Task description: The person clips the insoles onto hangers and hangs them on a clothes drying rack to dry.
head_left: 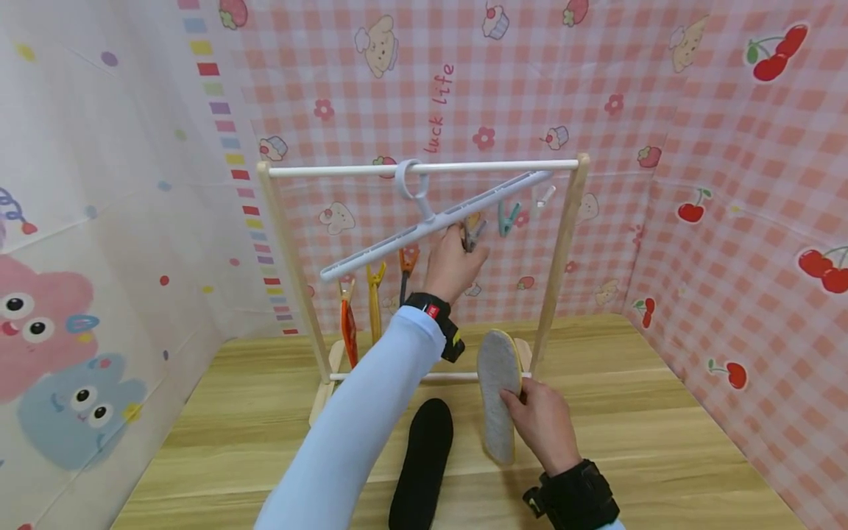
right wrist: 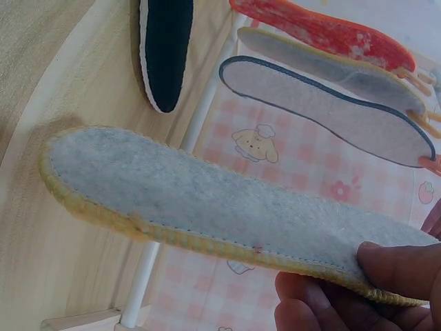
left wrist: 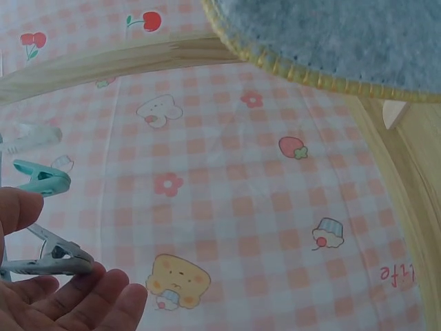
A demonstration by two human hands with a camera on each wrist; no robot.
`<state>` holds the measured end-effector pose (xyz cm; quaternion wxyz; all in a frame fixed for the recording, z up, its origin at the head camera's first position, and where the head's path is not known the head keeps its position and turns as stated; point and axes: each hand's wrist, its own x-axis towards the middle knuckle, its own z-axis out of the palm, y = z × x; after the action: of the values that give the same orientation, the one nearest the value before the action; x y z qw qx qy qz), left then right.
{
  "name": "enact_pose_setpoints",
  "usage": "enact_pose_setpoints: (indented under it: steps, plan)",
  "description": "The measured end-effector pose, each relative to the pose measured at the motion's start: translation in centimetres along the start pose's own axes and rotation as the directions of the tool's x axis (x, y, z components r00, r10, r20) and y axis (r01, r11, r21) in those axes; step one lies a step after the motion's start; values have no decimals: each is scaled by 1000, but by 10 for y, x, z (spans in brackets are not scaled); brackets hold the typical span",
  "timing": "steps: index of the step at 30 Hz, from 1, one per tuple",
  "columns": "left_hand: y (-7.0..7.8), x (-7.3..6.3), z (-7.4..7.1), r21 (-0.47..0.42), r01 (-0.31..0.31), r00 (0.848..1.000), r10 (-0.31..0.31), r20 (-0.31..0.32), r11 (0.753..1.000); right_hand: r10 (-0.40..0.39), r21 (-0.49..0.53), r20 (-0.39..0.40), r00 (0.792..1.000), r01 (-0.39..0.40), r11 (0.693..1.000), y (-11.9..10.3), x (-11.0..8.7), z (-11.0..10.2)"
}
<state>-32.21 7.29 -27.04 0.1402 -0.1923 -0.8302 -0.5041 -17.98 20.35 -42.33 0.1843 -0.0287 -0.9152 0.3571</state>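
pinching a grey felt insole with yellow stitched edging (right wrist: 200,200) by its long side, the right hand (head_left: 546,423) lays its thumb on the grey face, fingers bent behind. the insole is held roughly upright in front of the wooden rack with white rods (head_left: 559,258), near its right post; whether its lower end touches the pale wood-grain table (head_left: 636,412) cannot be told. the left hand (head_left: 453,263) is raised to the white plastic hanger (head_left: 490,199), a small grey clip (left wrist: 62,263) between its thumb and fingers; how hard it squeezes is not plain.

the insole looks light and soft, yet probably firm enough to keep its shape when held by one edge, with some bend at the free ends. the fuzzy felt should grip well rather than slip, and nothing about it seems fragile. the stitched rim near the middle is a good place to hold it, leaving both tips bare. the hanger tilts, left end low, so a light pull would likely rock it.

a red insole with orange edging (right wrist: 331,27), a yellow-edged insole (right wrist: 331,69) and a pale insole with dark edging (right wrist: 324,110) hang under the hanger's lower half. a teal clip (head_left: 506,219) hangs towards its higher end. a flat black insole (head_left: 424,456) lies on the table.
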Motion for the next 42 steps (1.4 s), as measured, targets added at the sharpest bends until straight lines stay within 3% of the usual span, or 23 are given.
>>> enact_pose_setpoints:
  steps: [5, 14, 26, 33, 42]
  plan:
    - [2, -2, 2, 1, 1, 1000, -1, -6, 1000, -1, -6, 0, 1000, 1, 1000, 0, 1, 0]
    - [7, -3, 5, 123, 17, 998, -9, -60, 992, 24, 9, 13, 1000, -24, 1000, -1, 4, 0]
    - [8, -3, 8, 206, 68, 979, -25, -202, 976, 44, 5, 26, 999, -44, 999, -3, 7, 1]
    - [6, -3, 8, 340, 72, 971, 12, -240, 938, 32, 24, 21, 999, -32, 999, -3, 8, 3]
    - [9, -4, 8, 421, 38, 961, 82, -264, 906, 32, 33, 28, 999, -33, 999, -5, 11, 4]
